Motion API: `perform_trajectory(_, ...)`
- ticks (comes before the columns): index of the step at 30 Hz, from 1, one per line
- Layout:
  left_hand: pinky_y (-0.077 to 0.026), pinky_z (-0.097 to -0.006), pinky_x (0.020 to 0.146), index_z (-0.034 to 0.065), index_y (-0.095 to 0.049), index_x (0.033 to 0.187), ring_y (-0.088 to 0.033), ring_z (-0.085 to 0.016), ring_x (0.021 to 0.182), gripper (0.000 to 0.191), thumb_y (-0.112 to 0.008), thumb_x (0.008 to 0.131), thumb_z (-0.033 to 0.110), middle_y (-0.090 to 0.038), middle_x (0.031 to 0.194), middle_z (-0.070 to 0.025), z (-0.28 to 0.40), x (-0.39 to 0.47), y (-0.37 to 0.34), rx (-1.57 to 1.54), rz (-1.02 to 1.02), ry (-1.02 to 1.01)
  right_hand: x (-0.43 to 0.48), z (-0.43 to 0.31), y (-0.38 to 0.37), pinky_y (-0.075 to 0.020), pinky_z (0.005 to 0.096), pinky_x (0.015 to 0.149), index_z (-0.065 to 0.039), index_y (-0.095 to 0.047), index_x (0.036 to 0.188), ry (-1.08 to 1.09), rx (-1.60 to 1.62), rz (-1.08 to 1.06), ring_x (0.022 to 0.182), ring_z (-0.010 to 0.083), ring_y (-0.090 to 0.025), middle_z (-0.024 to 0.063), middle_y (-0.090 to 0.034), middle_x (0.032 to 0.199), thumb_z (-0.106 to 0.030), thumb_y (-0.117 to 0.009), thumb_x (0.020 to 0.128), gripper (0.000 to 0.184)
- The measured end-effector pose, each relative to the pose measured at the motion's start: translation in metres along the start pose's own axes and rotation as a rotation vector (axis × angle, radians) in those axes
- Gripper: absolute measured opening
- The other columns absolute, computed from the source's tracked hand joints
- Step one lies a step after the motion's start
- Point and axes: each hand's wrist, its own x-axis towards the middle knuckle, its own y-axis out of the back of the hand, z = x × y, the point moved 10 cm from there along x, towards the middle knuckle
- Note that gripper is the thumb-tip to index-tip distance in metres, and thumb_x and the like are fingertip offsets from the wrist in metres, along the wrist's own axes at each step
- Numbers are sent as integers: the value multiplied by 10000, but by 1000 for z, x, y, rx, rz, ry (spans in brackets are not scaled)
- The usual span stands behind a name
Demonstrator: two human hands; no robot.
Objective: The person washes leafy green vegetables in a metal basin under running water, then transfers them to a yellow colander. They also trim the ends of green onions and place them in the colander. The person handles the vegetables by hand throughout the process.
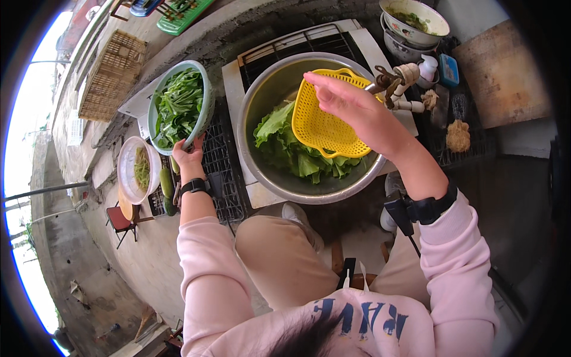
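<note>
My left hand (189,156) grips the lower rim of a pale green plastic basket (206,105), tilted and filled with leafy greens (179,105). In front of me a large metal basin (308,196) holds green lettuce leaves (308,156). A yellow perforated plastic basket (332,134) leans over the lettuce inside that basin. Above the yellow basket is my right hand (350,107), its fingers stretched out to the left and not curled around anything visible. It covers part of the basket's right side; whether it touches the basket is hard to see.
A metal tap (384,82) reaches over the basin's right side. Beyond it stand stacked enamel bowls (415,22), a pump bottle (428,67) and a scrubber (458,136). At left are a bowl of cut vegetables (127,178), cucumbers (166,183), a black crate (229,178) and a woven basket (111,76).
</note>
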Motion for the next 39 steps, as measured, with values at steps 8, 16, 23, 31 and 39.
perform_trajectory(8, -628, -395, 704, -95, -316, 1315, -324, -622, 1225, 609, -488, 752, 61, -341, 1368, -316, -20, 18, 30, -67, 55, 30, 5, 5, -6, -297, 292, 1086, 10, -406, 1399, -5, 11, 4, 1295, 179, -424, 132, -475, 1388, -441, -482, 977, 622)
perform_trajectory(16, -628, -420, 683, -60, -317, 1286, -456, -598, 1097, 609, -541, 735, 68, -447, 1206, -277, -21, 21, 39, 44, 18, -18, 4, 6, -7, -302, 297, 1088, 8, -410, 1397, -17, 1, -5, 1307, 191, -416, 137, -466, 1397, -446, -482, 975, 625)
perform_trajectory(23, -577, -415, 804, -2, -315, 1374, -326, -541, 1267, 653, -542, 767, 78, -336, 1393, -265, -22, 20, 32, 75, -57, 10, 5, 6, -7, -307, 295, 1087, 13, -414, 1392, -14, 14, 16, 1302, 189, -424, 138, -466, 1396, -450, -501, 966, 635)
perform_trajectory(31, -444, -548, 976, 5, -420, 1243, -475, -402, 1157, 490, -566, 783, 86, -481, 1249, -211, -29, -5, 42, 78, 133, 193, -4, 39, 3, -441, 320, 942, 58, -542, 1226, -152, -132, 51, 1115, 248, -580, 208, -608, 1174, -463, -548, 928, 599)
perform_trajectory(39, -375, -502, 1062, -75, -222, 1319, -410, -416, 1224, 621, -544, 828, 129, -340, 1354, -293, -22, -55, 10, 193, -14, 301, -57, 103, 36, -533, 353, 565, 15, -649, 922, -685, -1022, -229, 553, 220, -640, 126, -662, 695, -358, -534, 927, 391)
